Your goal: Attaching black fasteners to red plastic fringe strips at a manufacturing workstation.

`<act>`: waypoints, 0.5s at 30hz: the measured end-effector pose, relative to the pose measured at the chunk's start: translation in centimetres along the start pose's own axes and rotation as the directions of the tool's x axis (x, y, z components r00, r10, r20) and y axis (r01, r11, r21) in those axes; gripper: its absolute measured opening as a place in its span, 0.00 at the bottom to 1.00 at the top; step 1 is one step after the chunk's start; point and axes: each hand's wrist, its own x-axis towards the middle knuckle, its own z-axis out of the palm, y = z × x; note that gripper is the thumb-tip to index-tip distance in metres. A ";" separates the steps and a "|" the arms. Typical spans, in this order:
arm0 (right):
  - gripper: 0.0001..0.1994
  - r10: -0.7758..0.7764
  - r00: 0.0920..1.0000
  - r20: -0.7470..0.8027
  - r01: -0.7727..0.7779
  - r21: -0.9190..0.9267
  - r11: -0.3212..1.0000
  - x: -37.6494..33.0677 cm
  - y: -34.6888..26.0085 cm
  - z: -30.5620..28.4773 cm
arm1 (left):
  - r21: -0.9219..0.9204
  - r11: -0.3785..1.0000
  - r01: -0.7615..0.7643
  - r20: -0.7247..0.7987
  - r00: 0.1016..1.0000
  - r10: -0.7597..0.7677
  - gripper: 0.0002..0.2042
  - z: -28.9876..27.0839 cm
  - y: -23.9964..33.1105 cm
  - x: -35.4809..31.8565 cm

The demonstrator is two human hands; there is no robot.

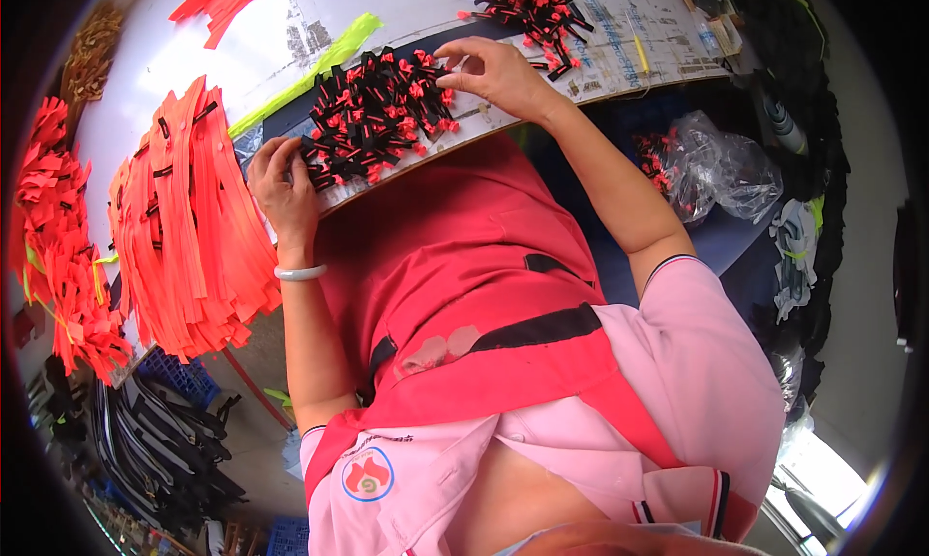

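Observation:
A heap of short black strips with coral-red knotted ends (373, 111) lies at the near edge of the worktable, between my hands. At the heap's right side, my right hand (503, 77) has its thumb and fingers bent together on one of the short black pieces. My left hand (285, 188), a pale bangle on its wrist, is curled against the heap's left end; its fingertips are partly hidden, so what they hold cannot be made out. A bundle of long coral-red strips (189, 227) with small black pieces on them hangs over the table edge, beside my left hand.
A second heap of black-and-red pieces (532, 19) lies farther right on the white worktable (619, 33). A neon-yellow strip (310, 72) stretches behind the near heap. More red strips (58, 227) are at far left. Under the table, a clear plastic bag (726, 169) rests at right.

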 end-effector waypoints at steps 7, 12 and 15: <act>0.14 0.105 0.966 -0.237 -0.210 -0.480 0.851 -2.8 4.3 -7.0 | 0.002 1.000 0.003 0.006 1.000 -0.003 0.07 -0.3 -0.1 -0.2; 0.13 0.074 0.978 -0.195 -0.159 -0.469 0.869 -3.9 6.7 -7.6 | -0.011 1.000 -0.011 0.008 1.000 0.011 0.08 -0.2 -0.3 0.0; 0.10 0.098 0.981 -0.166 -0.167 -0.478 0.862 -3.6 6.6 -7.0 | -0.024 1.000 -0.010 0.008 1.000 0.010 0.08 -0.1 -0.3 0.0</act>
